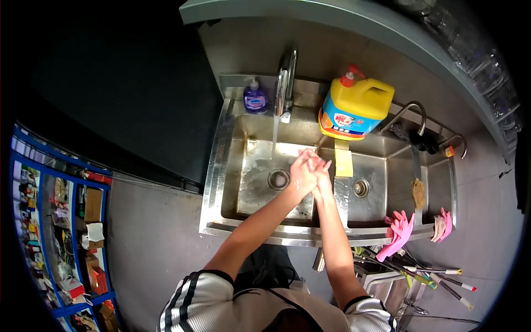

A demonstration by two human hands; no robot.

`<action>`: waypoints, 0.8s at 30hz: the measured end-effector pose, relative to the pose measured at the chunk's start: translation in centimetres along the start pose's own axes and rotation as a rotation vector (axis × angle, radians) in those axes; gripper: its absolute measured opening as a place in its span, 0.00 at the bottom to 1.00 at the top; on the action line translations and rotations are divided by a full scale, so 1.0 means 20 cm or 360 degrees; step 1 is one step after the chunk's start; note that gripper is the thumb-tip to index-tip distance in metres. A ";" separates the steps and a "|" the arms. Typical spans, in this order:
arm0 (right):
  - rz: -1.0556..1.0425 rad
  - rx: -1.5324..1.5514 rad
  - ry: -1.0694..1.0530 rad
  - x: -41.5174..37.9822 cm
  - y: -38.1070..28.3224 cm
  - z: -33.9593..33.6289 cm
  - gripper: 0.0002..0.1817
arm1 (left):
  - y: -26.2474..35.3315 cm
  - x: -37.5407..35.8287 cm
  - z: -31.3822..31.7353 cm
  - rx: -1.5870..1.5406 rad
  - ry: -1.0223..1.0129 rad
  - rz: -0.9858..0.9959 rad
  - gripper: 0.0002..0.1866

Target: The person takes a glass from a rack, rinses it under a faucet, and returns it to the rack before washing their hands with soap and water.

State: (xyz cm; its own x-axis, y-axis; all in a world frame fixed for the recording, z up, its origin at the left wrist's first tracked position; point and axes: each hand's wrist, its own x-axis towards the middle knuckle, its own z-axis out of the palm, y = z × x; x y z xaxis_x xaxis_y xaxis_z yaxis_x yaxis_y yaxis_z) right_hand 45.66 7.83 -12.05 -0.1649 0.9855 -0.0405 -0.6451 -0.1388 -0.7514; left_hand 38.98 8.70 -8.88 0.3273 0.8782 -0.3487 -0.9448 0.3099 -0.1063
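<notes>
Over the right side of the left basin, my left hand (304, 174) and my right hand (319, 169) are pressed together, palm to palm, with some fingers overlapping. They look wet, and no object shows between them. Water (275, 133) runs from the tall chrome faucet (283, 86) into the left basin (249, 149), to the left of my hands. The round drain (278, 179) lies left of my left hand. A yellow sponge cloth (343, 159) hangs over the divider, just right of my right hand.
A purple soap bottle (255, 98) stands left of the faucet, and a large yellow detergent jug (358, 105) stands behind the divider. Pink gloves (396, 235) hang on the front edge at the right. Blue shelves (47, 243) stand far left. Long-handled tools (442, 279) lie lower right.
</notes>
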 end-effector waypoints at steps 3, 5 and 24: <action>0.0344 0.0240 0.0421 0.22 0.31 -0.19 0.16 | 0.10 0.10 -0.22 0.0988 -0.0097 0.0285 0.15; 0.0635 0.0045 0.0896 0.33 0.25 0.09 0.14 | 0.20 0.04 -0.20 0.2077 0.0011 0.0767 0.18; 0.0549 0.1100 0.0848 0.78 0.94 0.02 0.15 | 0.74 0.39 -0.59 0.0779 -0.0019 0.0286 0.25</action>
State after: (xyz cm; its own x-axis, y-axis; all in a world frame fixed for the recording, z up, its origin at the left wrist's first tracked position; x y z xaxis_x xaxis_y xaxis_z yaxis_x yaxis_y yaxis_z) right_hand 30.67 20.57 -26.66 -0.1766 0.7699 -0.6132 -0.9526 -0.2905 -0.0904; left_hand 27.39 15.73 -24.17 0.1637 0.9364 -0.3105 -0.8694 0.2857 0.4031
